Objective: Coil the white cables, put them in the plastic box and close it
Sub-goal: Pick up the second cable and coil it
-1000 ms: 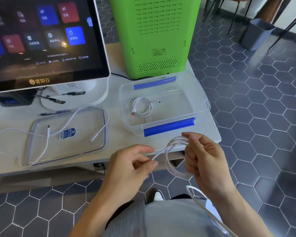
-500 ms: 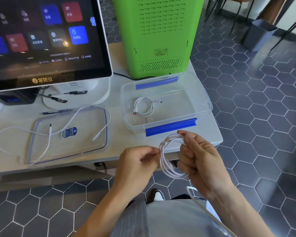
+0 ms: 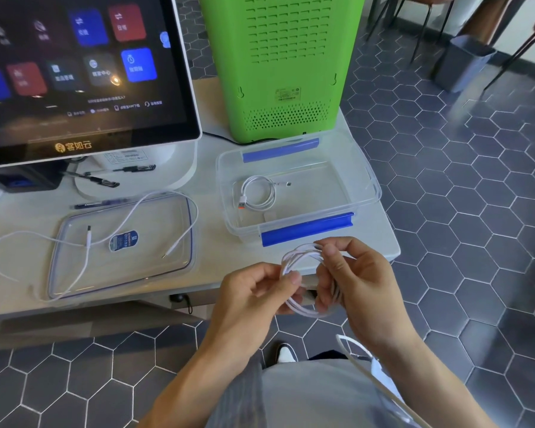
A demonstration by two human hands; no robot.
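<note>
The right hand [image 3: 357, 279] grips the coiled cable [image 3: 303, 282] just in front of the plastic box [image 3: 306, 230] (still open); the left hand [image 3: 257, 291] pinches its strand. If either grip loosens, the loops may spring apart.

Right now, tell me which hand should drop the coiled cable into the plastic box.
Right, probably. The right hand grips the bundled loops of the coiled cable and sits just below the open plastic box. The left hand only pinches one strand, farther from the box.
</note>
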